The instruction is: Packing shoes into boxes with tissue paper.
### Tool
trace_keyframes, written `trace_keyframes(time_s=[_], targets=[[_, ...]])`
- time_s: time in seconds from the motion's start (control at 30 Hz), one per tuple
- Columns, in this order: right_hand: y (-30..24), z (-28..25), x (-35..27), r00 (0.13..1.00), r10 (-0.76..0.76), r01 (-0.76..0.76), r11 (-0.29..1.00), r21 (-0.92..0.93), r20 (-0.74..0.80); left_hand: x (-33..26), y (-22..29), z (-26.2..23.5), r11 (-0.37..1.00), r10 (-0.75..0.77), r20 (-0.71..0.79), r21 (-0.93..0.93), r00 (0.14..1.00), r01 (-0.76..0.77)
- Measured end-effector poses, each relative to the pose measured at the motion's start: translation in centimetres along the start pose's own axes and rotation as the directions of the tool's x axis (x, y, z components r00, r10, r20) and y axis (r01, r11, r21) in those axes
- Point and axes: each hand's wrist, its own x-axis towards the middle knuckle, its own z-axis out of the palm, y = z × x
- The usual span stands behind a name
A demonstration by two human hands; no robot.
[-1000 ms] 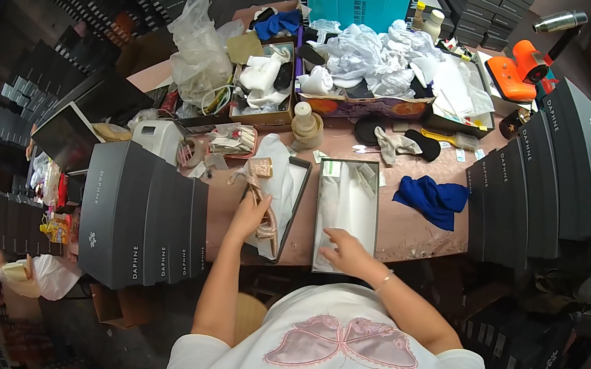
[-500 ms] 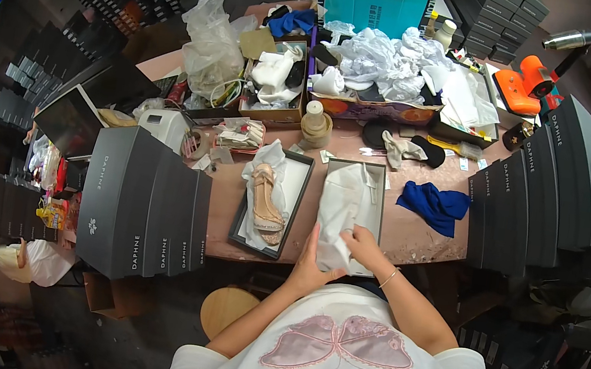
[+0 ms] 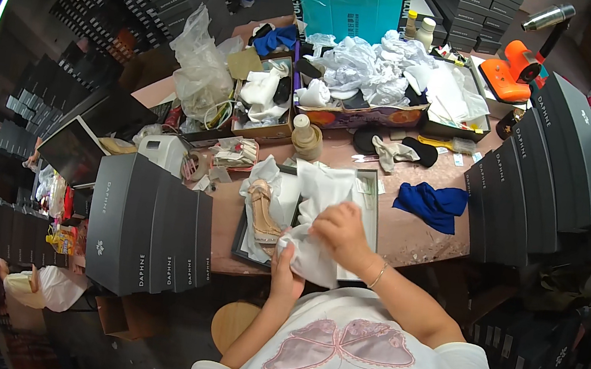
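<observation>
My left hand (image 3: pixel 287 278) grips the lower left side of a white paper-wrapped bundle (image 3: pixel 311 258), close to my body. Over the bundle's middle, my right hand (image 3: pixel 343 235) is closed, its fingers pinching the white wrapping. A loose upper flap of this wrapping stands up beyond my hands. Whatever is inside stays hidden. Beneath and behind it lies an open grey shoe box (image 3: pixel 374 222), partly covered. To the left, a beige strappy heeled sandal (image 3: pixel 259 206) rests on white tissue in a dark box tray (image 3: pixel 243 241), which the bundle partly overlaps.
Dark shoe boxes stand stacked at left (image 3: pixel 127 225) and right (image 3: pixel 539 173). A blue cloth (image 3: pixel 430 206) lies right of the open box. Behind are a bottle (image 3: pixel 306 138), a carton (image 3: pixel 358 115) of crumpled white paper and an orange tool (image 3: pixel 512 70). A round stool (image 3: pixel 233 324) is below.
The wrapped bundle has come up out of the open box and moved left, toward me. My left hand has shifted left and lower; my right has moved left across the wrapping.
</observation>
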Motion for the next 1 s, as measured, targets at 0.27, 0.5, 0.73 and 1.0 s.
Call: trace_keyframes(time_s=[0.27, 0.5, 0.73, 1.0], targets=[[-5.2, -0.2, -4.5, 0.69, 0.414, -0.714, 0.252, 0.654, 0.594, 2.0, 1.6, -4.3, 0.914, -0.275, 0.108, -0.28, 0.955, 0.295], [3.0, -1.6, -6.8, 0.65, 0.744, -0.425, 0.184, 0.886, 0.157, 3.5, 0.5, -5.6, 0.996, -0.086, 0.183, 0.002, 0.979, 0.087], [2.6, -4.8, -4.4, 0.662, 0.727, -0.282, 0.467, 0.838, -0.182, 3.5, 0.8, -5.4, 0.987, -0.059, 0.404, 0.159, 0.913, -0.006], [-1.5, -10.3, -1.0, 0.921, 0.385, -0.389, 0.889, 0.239, 0.067, 2.5, 1.8, -4.3, 0.899, -0.294, 0.286, -0.241, 0.912, 0.365]])
